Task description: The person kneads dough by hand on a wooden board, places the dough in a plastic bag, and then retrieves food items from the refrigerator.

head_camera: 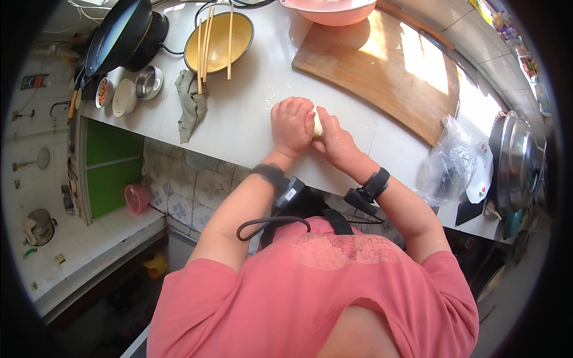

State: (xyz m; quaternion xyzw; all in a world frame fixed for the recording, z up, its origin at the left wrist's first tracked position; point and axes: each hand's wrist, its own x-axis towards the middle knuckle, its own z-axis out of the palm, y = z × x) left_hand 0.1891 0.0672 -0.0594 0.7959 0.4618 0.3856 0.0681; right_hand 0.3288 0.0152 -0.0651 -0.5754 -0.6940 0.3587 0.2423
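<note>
A pale lump of dough point(318, 124) lies between my two hands on the white countertop point(241, 121). My left hand point(293, 121) is closed over its left side, fingers curled, and hides much of it. Along its right side rests my right hand point(335, 134), thumb below and fingers extended beside it. White flour specks are scattered just beyond my left hand. Further back on the left stands a yellow bowl point(219, 42) with several wooden chopsticks across it, and a grey-green cloth point(191, 105) lies next to it.
A wooden board point(380, 67) lies at the back right, with a pink basin point(335, 11) behind. On the right are a clear plastic bag point(452, 161), a white plate point(481, 172) and a lidded metal pot point(515, 161). A black pan point(96, 49) and small bowls point(124, 98) stand left.
</note>
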